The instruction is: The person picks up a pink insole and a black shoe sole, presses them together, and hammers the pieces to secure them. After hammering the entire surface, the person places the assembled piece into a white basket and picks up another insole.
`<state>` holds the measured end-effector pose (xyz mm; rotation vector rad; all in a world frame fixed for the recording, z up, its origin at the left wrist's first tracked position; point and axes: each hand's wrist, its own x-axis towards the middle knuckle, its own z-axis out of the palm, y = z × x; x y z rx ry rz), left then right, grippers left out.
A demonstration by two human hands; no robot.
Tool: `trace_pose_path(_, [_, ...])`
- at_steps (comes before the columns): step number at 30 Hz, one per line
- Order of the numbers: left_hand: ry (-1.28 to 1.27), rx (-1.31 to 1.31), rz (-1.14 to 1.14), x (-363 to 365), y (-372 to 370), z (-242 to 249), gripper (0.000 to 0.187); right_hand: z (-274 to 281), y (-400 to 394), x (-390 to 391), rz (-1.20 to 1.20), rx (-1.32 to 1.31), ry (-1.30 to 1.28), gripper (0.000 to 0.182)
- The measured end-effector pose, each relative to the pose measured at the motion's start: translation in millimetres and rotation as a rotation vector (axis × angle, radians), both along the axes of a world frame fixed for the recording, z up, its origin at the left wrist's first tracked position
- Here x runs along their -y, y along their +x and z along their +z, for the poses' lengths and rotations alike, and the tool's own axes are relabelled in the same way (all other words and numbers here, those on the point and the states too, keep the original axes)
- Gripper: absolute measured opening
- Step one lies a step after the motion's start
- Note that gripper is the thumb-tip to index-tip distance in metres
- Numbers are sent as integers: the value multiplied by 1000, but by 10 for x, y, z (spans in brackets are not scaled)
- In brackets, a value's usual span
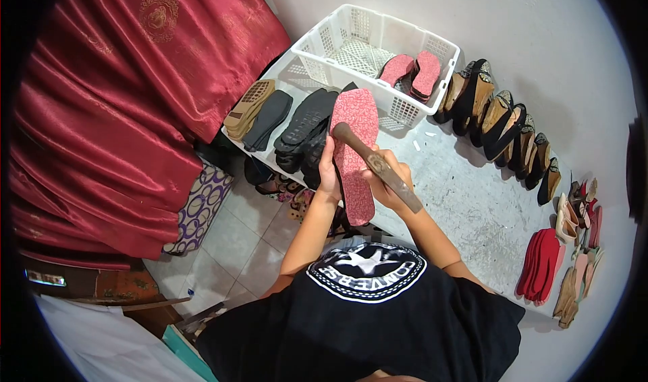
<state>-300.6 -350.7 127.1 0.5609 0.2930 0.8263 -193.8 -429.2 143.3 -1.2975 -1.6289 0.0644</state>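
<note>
In the head view my left hand (328,175) is closed around the left edge of a shoe sole (356,108) with a pink, patterned top. The sole is upright, its long side running away from my body. My right hand (393,178) grips a hammer (388,171) by its wooden handle. The dark hammer head lies over the middle of the sole in this view, and the handle slants down to the right. Black soles (307,122) are piled on the table just beyond my left hand.
A white plastic basket (405,105) at the back holds pink soles (425,73). Tan soles (250,108) lie at the table's left end. Several black shoes (503,122) line the wall, with red soles (540,264) at the right. A red curtain (135,112) hangs left.
</note>
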Motion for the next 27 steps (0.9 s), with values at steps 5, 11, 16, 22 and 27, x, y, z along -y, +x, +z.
trace_pose_path(5, [112, 83, -108, -62, -43, -77, 72, -334, -24, -37, 63, -233, 175, 28])
trace_pose_path(11, [30, 79, -191, -118, -19, -49, 81, -202, -62, 189, 59, -38, 72, 27])
trace_pose_path(16, [21, 129, -204, -178, -5, -10, 82, -169, -102, 284, 75, -76, 43, 29])
trace_pose_path(22, [129, 105, -140, -269, 7, 56, 83, -84, -62, 375, 113, 12, -60, 30])
trace_pose_path(27, [71, 237, -171, -342, 21, 52, 81, -260, -100, 468, 115, -54, 31, 30])
